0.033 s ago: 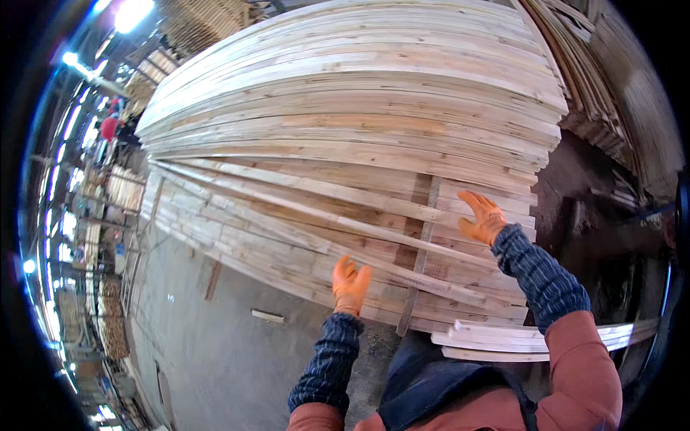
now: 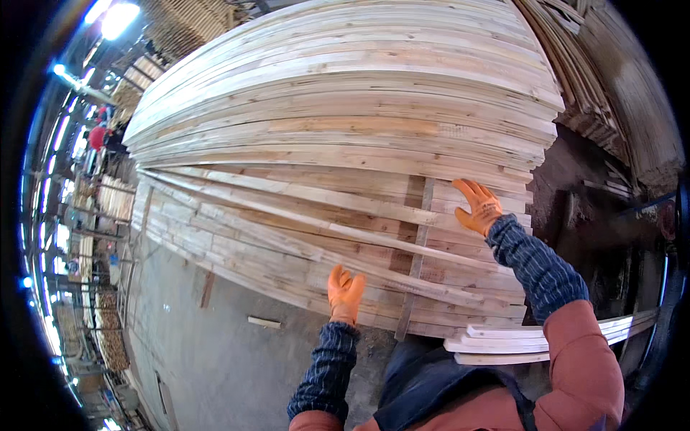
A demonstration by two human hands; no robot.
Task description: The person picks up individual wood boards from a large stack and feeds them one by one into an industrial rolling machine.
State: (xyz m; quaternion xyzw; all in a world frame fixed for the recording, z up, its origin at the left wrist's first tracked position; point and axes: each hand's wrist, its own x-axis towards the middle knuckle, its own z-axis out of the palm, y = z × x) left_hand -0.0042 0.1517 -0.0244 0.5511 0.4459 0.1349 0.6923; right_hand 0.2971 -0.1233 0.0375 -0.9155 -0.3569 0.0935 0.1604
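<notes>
Holding thumb and fingers apart on left hand (image 2: 346,296) and right hand (image 2: 479,208), both orange-gloved. Near three loose strips (image 2: 345,231), fanned across the lower tier of one big board stack (image 2: 345,108): left beside the lowest, right by the uppermost; cannot tell if touching. Also in view: two crosswise battens (image 2: 407,309), at least three pale strips (image 2: 499,345) bundled lower right, one pale offcut (image 2: 264,322) on the floor (image 2: 215,359).

Timber workshop (big board stacks (image 2: 345,108))

The upper edge crops the plank stack (image 2: 345,104), and the distant person in red (image 2: 97,138) is a small blur.
</notes>
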